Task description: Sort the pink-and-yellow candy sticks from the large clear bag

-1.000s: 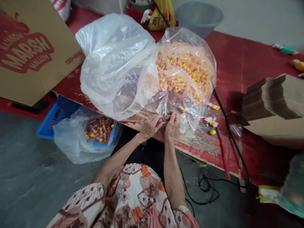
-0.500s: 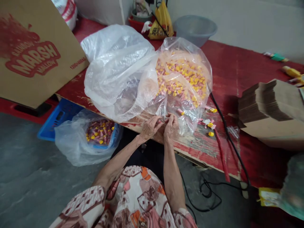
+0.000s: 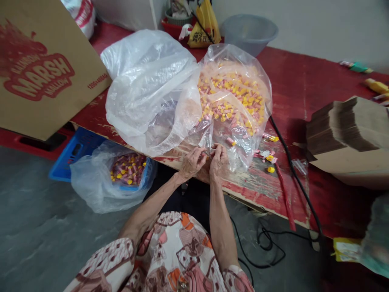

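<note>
Both of my hands meet at the table's near edge, just in front of a clear plastic bag holding many small pink pieces with yellow ends. The fingers of my left hand are curled into a pinch. Close beside it my right hand is closed in the same way, thumb against fingers. A small item, partly orange-yellow, shows between the fingertips, too small and covered to name. A single pink-and-yellow piece lies near the bag's mouth, beyond my right hand.
A large whitish plastic bag lies to the left, near a marshmallow carton. Below stands a blue crate with a bagged heap of pieces. A black cable crosses the red table beside stacked cardboard.
The view has shifted slightly. My hands stay in nearly the same place with fingers pinched, and a bit of orange-yellow now shows between them.
</note>
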`<state>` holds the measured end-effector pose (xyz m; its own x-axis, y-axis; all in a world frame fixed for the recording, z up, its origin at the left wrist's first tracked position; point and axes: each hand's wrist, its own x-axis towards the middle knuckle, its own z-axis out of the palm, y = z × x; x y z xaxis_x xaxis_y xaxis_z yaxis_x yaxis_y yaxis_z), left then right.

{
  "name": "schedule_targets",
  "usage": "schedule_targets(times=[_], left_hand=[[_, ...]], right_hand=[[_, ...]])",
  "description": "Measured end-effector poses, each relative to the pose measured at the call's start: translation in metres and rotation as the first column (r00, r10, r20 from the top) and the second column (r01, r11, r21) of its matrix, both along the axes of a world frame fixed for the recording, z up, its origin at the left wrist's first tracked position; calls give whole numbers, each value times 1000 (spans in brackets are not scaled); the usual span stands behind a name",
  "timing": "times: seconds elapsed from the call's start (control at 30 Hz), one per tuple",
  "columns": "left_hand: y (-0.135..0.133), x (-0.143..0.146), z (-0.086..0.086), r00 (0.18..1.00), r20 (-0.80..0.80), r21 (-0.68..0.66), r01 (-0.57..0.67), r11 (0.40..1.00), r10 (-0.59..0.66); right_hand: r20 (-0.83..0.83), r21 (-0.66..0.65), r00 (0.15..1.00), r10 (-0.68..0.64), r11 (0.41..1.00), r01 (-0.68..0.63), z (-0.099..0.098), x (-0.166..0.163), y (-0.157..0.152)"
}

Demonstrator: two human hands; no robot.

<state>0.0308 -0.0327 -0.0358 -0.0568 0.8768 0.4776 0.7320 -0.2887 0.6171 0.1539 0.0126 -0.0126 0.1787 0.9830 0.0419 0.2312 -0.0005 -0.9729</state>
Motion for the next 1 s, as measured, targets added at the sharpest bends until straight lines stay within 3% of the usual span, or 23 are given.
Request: schedule_targets(times=[1.0], left_hand=[[-1,0,-3,998,-64,-54,-32,998,29]], right_hand=[[-35,-14,999,20,1000,-21,-3,-1,1]])
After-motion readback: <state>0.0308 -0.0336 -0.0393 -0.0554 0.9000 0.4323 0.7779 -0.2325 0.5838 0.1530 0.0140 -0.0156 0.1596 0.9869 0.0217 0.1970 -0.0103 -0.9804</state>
